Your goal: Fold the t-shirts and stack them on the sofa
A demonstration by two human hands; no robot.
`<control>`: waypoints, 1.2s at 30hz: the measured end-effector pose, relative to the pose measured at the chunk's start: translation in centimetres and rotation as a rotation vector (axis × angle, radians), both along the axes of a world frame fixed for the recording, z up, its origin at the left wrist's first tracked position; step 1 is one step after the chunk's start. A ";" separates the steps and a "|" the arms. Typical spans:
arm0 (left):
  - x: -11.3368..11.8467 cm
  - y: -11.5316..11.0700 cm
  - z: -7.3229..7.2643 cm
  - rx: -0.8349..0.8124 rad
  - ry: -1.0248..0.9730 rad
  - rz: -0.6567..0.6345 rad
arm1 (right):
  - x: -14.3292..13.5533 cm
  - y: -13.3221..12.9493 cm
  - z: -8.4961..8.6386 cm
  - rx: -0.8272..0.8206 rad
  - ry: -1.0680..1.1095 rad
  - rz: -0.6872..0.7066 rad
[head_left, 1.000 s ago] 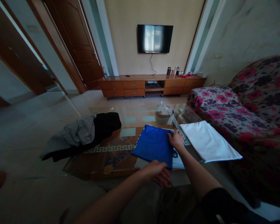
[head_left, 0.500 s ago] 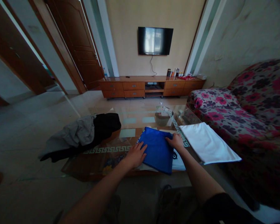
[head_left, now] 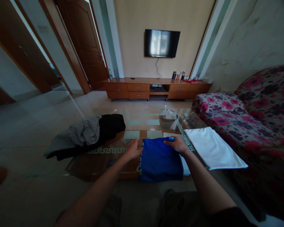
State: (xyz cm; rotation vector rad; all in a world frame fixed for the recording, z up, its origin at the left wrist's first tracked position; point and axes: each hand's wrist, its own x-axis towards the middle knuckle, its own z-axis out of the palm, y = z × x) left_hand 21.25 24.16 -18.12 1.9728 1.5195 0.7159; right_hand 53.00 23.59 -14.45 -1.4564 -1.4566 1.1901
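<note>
At the far left, a brown door (head_left: 85, 44) stands beyond the floor. Nearer, a grey garment (head_left: 78, 135) lies in a loose heap on the left part of the glass counter (head_left: 101, 168), with a black garment (head_left: 112, 124) bunched against it and running along its lower side. Next comes the left hand (head_left: 134, 150), its fingers at the upper left edge of the blue cloth (head_left: 162, 162); whether its grip pinches the fabric or only touches it, I cannot tell. The blue cloth lies in front of the person at the near edge of the counter, roughly square, with a patterned strip down its left side. Behind, a long wooden cabinet (head_left: 138, 90) stands below a wall-mounted television (head_left: 162, 44). A basket (head_left: 167, 121) shows near the far part of the counter. The right hand (head_left: 178, 145) has its grip closed on the upper right edge of the blue cloth, a lighter blue bit showing at the fingers. A white piece (head_left: 186, 165) sticks out past the cloth's right side. Small bottles (head_left: 180, 75) stand on the cabinet's right part. Further right, a folded white cloth (head_left: 215, 148) lies flat on the counter's right side, beside the flowered sofa (head_left: 227, 116).
</note>
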 end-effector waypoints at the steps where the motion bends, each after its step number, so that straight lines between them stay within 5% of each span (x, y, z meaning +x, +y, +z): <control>1: -0.4 0.3 0.1 -0.017 -0.062 -0.009 | -0.2 -0.4 0.8 -0.007 0.057 0.019; 9: -2.1 0.3 3.5 -0.002 -0.385 -0.396 | -0.8 -3.1 6.8 -0.051 0.294 0.219; 21: -3.0 -0.2 3.9 -0.044 -0.133 -0.499 | -0.2 -3.8 7.8 -0.094 0.221 0.332; 33: -0.4 -1.9 7.2 0.087 -0.041 -0.570 | -1.3 -5.3 10.9 -0.036 0.132 0.488; 36: -0.5 -1.9 7.9 0.110 -0.012 -0.605 | -0.7 -5.4 11.6 0.003 0.115 0.436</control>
